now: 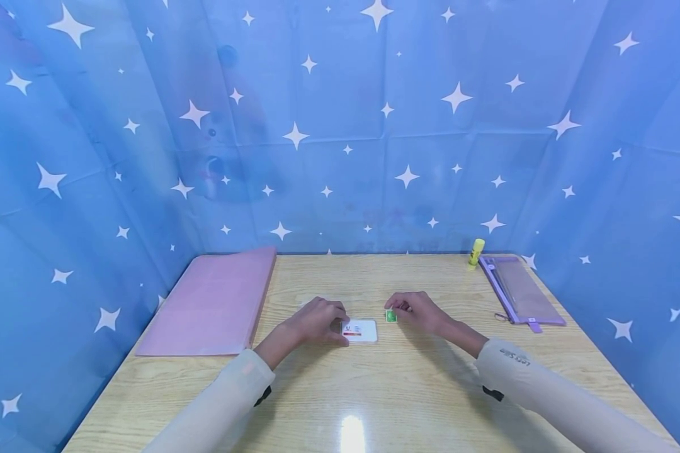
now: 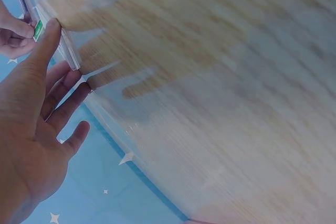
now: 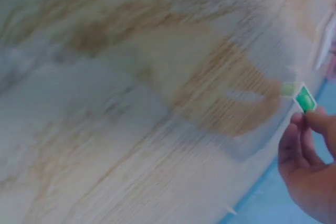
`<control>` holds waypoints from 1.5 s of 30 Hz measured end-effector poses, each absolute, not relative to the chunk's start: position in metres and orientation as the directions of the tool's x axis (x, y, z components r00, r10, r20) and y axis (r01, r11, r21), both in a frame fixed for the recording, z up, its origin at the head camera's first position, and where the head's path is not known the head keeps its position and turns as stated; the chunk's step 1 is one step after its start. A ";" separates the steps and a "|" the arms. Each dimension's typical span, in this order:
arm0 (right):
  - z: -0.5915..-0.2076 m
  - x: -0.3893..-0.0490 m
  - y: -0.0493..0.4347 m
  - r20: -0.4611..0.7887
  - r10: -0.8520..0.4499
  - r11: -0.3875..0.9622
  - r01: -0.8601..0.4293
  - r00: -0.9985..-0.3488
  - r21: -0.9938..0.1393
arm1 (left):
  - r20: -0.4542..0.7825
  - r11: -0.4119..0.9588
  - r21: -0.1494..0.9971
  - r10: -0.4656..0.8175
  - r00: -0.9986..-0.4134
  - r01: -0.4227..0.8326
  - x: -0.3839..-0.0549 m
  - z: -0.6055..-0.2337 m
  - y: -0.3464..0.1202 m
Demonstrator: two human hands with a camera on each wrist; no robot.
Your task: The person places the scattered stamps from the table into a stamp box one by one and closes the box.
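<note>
My left hand holds the left end of a small white rectangular card-like piece between thumb and fingers. Dark print and a red band mark its left part. In the left wrist view only its pale edge shows, by the thumb tip. To the right of it, my right hand pinches a small green square with a white border, which looks like a stamp or sticker. The right wrist view shows the green square tilted, at the tips of thumb and finger. A narrow gap separates the two pieces.
A large pink folder lies at the table's left side. At the back right stands a yellow glue stick, beside a purple zip pouch with a see-through front. Blue star-patterned cloth hangs behind the wooden table.
</note>
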State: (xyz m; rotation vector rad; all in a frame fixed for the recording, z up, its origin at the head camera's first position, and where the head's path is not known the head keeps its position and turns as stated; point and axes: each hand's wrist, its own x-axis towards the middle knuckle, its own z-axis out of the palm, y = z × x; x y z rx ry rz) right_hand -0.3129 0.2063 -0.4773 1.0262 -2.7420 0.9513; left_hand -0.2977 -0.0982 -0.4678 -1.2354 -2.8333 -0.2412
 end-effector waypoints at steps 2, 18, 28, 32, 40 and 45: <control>-0.476 -0.312 0.206 0.261 -0.580 0.575 -0.615 -0.772 -0.540 | 0.093 0.677 0.119 0.721 -0.687 0.726 -0.297 -0.468 -0.098; -0.466 -0.298 0.182 0.275 -0.611 0.504 -0.633 -0.742 -0.587 | 0.064 0.690 0.126 0.711 -0.700 0.713 -0.298 -0.474 -0.099; -0.470 -0.289 0.166 0.253 -0.622 0.509 -0.629 -0.741 -0.588 | 0.057 0.690 0.141 0.710 -0.702 0.710 -0.295 -0.475 -0.100; -0.472 -0.290 0.162 0.252 -0.628 0.510 -0.634 -0.736 -0.582 | 0.062 0.689 0.142 0.710 -0.701 0.710 -0.295 -0.474 -0.099; -0.476 -0.294 0.159 0.214 -0.601 0.573 -0.602 -0.770 -0.556 | 0.062 0.683 0.167 0.713 -0.699 0.711 -0.298 -0.471 -0.098; -0.477 -0.296 0.159 0.234 -0.603 0.579 -0.620 -0.763 -0.530 | 0.077 0.677 0.156 0.718 -0.692 0.720 -0.299 -0.468 -0.097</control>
